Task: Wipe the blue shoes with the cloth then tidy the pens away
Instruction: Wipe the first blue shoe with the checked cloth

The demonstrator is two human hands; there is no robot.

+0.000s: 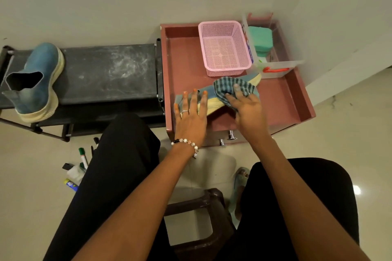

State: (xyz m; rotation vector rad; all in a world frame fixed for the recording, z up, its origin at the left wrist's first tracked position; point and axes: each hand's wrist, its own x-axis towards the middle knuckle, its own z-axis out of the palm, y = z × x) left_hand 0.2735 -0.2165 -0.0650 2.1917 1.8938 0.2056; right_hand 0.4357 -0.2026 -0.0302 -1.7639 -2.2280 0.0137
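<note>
One blue shoe (210,96) with a cream sole lies on its side on the pink cabinet top (184,65). My left hand (192,112) rests flat on its heel end with straight fingers. My right hand (246,106) grips a green checked cloth (233,87) and presses it onto the shoe's toe end. The second blue shoe (36,80) stands upright on the black rack (106,72) at the left. Several pens and markers (79,165) lie on the floor beside my left leg, partly hidden by it.
An empty pink mesh basket (224,48) stands at the back of the cabinet top, with a clear plastic box (273,65) holding a teal container to its right. A dark plastic stool (199,218) is between my legs. White walls stand behind and to the right.
</note>
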